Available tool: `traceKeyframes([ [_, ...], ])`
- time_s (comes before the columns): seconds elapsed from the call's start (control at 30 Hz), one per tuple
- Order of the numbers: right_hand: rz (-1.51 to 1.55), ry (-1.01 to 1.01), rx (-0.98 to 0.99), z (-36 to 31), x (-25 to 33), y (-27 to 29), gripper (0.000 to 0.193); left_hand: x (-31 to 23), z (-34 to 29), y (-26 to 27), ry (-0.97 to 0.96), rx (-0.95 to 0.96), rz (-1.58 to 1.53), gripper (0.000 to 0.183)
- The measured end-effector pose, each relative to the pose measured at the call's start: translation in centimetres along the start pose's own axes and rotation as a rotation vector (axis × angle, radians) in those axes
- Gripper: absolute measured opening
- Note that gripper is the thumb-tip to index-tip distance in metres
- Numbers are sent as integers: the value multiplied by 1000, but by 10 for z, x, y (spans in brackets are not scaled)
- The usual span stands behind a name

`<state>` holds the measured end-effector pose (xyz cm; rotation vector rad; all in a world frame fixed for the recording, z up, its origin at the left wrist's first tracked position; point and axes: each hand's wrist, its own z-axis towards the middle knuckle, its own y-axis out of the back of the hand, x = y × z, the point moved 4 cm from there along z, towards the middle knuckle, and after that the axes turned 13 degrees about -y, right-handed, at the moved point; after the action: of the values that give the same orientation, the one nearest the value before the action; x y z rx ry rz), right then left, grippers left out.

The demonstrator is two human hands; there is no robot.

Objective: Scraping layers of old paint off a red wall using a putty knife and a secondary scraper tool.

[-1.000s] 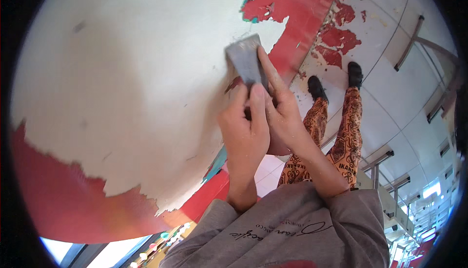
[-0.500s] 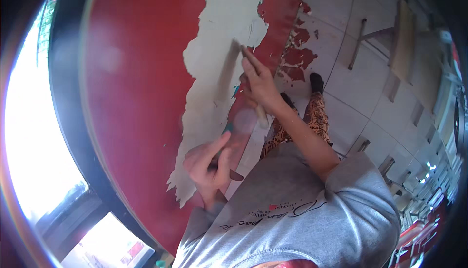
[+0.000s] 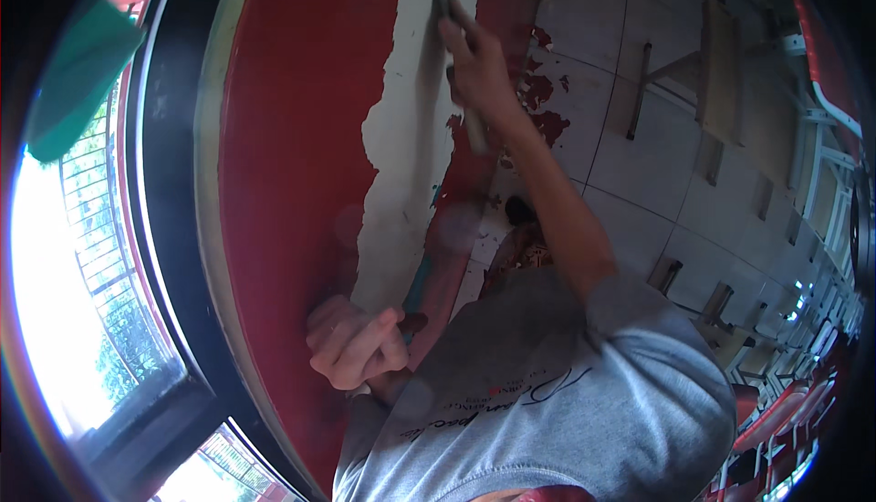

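Before me a red-painted wall [image 3: 301, 119] has a pale bare strip [image 3: 388, 183] with ragged, peeled edges. My right hand [image 3: 482, 68] is closed around a scraper [image 3: 477, 132], its handle end sticking out below the fist. The thin blade reaches up to the pale strip and casts a shadow there; whether it touches is unclear. Lower down, my left hand [image 3: 351, 342] is held near the wall with curled fingers. A small dark reddish piece [image 3: 413, 323] shows just beside its fingertips; whether they grip it cannot be made out.
Red paint flakes [image 3: 549, 126] litter the tiled floor [image 3: 630, 169] along the wall's foot. Wooden-topped benches or desks [image 3: 721, 73] and red chairs [image 3: 776, 415] stand to the right. At the left is a dark-framed window [image 3: 169, 164], with a green cloth-like thing [image 3: 87, 73] at its top.
My right hand has moved up along the wall with the scraper. My left hand's fingers have curled in from a more spread pose. The view has shifted, showing more of the window.
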<state>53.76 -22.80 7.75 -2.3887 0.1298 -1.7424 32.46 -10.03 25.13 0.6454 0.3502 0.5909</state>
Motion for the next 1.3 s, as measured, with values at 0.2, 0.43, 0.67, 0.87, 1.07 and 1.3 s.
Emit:
traceKeyframes([
  [0.2, -167, 614, -227, 17, -41, 3, 54, 15, -9, -20, -207, 42, 208, 22],
  [0.43, 143, -174, 89, 17, -22, 7, 53, 13, -18, -25, -205, 47, 325, 31],
  [0.67, 214, -408, 163, 0, -31, 12, 58, 19, -19, -28, -250, 70, 315, 27],
  [0.87, 223, -406, 116, 19, -25, 24, 56, 18, -31, -28, -248, 65, 354, 22],
  [1.07, 230, -410, 155, 27, -16, 33, 56, 13, -29, -17, -209, 78, 357, 23],
  [1.3, 203, -489, 194, 19, -17, 27, 55, 13, -24, -7, -174, 198, 396, 23],
])
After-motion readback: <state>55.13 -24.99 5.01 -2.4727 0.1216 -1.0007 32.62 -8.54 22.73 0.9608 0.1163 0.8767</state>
